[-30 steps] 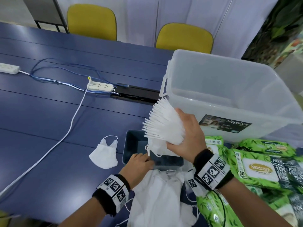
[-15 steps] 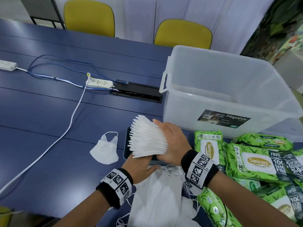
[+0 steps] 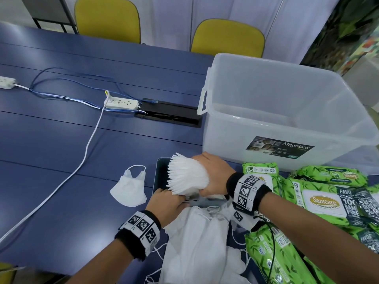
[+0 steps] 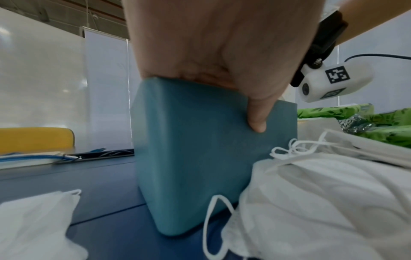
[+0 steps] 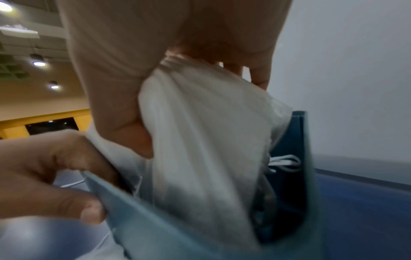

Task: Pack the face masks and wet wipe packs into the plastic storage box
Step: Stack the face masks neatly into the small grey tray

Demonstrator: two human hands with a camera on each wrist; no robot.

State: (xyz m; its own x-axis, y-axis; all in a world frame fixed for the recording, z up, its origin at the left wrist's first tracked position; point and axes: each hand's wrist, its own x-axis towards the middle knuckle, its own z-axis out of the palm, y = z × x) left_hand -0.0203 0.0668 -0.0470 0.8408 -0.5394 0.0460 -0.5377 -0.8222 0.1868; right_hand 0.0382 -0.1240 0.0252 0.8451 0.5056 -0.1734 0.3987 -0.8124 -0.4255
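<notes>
While the right hand (image 3: 213,173) grips a fanned stack of white face masks (image 3: 187,177) over a small blue box (image 4: 213,154), whose rim the left hand (image 3: 167,203) pinches, the clear plastic storage box (image 3: 287,111), labelled "Megabox", looks empty, so packing seems barely begun. Loose masks (image 3: 196,242) and green "Sanicare" wet wipe packs (image 3: 320,197) lie on the table (image 3: 61,150).

R hand (image 3: 213,173) curled round mask stack (image 3: 187,177), wrist bent down; L hand (image 3: 166,203) pinches bin (image 4: 200,158) rim (thumb outside), both forearms reaching fwd.
</notes>
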